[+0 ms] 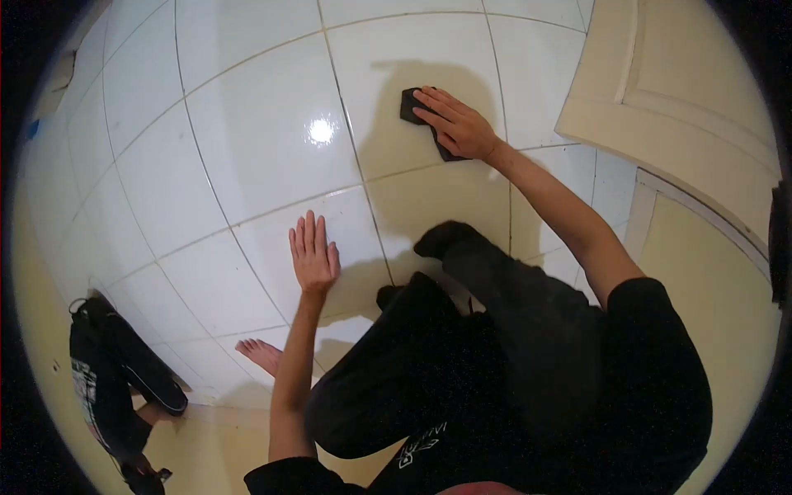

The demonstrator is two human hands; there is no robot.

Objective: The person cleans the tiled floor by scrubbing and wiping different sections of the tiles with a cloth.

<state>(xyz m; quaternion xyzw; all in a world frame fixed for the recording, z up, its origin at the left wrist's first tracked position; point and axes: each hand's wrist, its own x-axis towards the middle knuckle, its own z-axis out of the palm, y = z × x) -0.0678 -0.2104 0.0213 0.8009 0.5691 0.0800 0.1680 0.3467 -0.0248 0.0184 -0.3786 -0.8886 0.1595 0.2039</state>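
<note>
My right hand [458, 124] presses down on a dark cloth [410, 107] lying on the white tiled floor [256, 124]. The cloth shows past the fingertips and beneath the palm, and the fingers are stretched out over it. Lower and to the left, my left hand [313, 257] rests flat on the tiles with its fingers spread and nothing in it. Between the two arms are my bent knees in dark trousers, and a bare foot [261, 355] shows beside my left forearm.
An open cream door [685, 124] stands at the upper right, near a pale door frame [701, 216]. Black clothing [103, 371] hangs by the wall at the lower left. A small blue object [33, 129] lies at the far left edge.
</note>
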